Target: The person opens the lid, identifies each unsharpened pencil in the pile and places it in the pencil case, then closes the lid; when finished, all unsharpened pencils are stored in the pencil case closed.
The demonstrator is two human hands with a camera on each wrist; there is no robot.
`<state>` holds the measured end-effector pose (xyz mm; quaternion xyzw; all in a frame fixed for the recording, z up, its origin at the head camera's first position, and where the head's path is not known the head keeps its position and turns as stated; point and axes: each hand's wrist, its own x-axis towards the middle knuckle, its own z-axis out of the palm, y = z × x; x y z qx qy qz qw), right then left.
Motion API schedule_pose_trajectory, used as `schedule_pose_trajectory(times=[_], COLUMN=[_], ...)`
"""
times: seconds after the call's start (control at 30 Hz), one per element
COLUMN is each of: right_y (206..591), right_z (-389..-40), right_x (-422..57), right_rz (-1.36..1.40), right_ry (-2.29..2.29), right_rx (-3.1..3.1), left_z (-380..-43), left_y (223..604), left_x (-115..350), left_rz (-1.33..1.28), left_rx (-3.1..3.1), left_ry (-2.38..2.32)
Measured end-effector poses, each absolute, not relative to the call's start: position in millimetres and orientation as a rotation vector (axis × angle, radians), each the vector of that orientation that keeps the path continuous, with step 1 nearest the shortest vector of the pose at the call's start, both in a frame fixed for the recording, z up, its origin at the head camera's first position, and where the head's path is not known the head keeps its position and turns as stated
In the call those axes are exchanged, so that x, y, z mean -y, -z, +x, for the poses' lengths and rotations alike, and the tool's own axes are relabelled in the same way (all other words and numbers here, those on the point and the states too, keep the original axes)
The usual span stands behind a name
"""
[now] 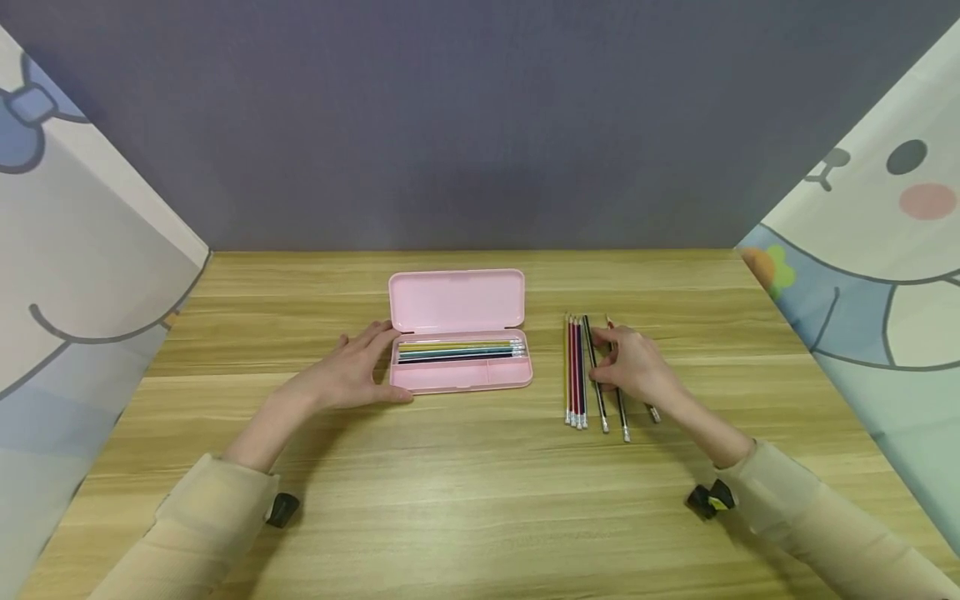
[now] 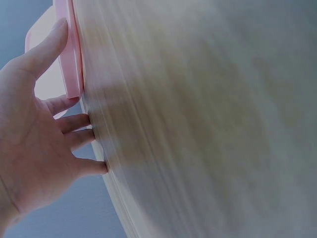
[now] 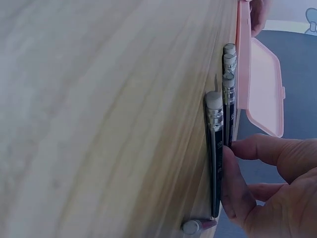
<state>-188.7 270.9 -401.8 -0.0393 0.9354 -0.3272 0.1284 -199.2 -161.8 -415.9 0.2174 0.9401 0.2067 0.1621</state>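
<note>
A pink pencil case (image 1: pixel 461 379) lies with its lid (image 1: pixel 457 300) raised; several pencils (image 1: pixel 457 347) fill its long rear compartment. My left hand (image 1: pixel 348 371) holds the case's left end, thumb along the front wall and index finger at the back corner. In the left wrist view, the other fingers (image 2: pixel 81 121) spread down to the table. To the right of the case, my right hand (image 1: pixel 637 367) pinches a black pencil (image 3: pixel 228 106) between thumb and finger. Another black pencil (image 3: pixel 215 148) lies beside those fingers. A red-tipped pencil (image 1: pixel 654 413) is partly hidden under the hand.
Several yellow, red and dark pencils (image 1: pixel 575 375) lie side by side between the case and my right hand. The wooden table (image 1: pixel 450 500) meets a grey-blue panel (image 1: pixel 480 125) at the back. Cartoon-printed sheets (image 1: pixel 900 275) flank both sides.
</note>
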Motion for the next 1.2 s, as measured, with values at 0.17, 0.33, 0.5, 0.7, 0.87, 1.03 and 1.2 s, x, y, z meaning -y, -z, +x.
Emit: schedule_pose_trajectory(times=[0.17,0.33,0.5,0.7,0.87,1.03,1.2], right_y=[399.4,398.9,396.5,390.6,387.1,384.8,381.6], right_z=[-188.8,-188.7,-189.2,-189.9,-190.5,-192.2,-194.0], right_x=[-270.5,-272.6,-273.5,-274.1,-275.2,-275.1,-271.5], right_rz=[-0.107,-0.090,-0.068,-0.057,-0.060,-0.075,-0.081], right_ry=[0.965,1.073,1.159,1.183,1.236,1.274,1.309], right_rx=[-2.695,-2.637,-2.607,-2.637,-2.652,-2.670,-2.688], left_z=[-199.2,-199.4,-199.6,-200.0,-200.1,-200.0,-200.1], left_y=[416.6,416.4,415.6,415.1,415.1,415.2,416.0], left_x=[161.8,161.8,161.4,161.4,161.1,161.7,162.5], left_rz=[0.615,0.614,0.616,0.612,0.617,0.615,0.608], left_rx=[-2.679,-2.677,-2.677,-2.678,-2.678,-2.676,-2.675], left_ry=[-0.596,-0.595,-0.584,-0.585,-0.603,-0.599,-0.595])
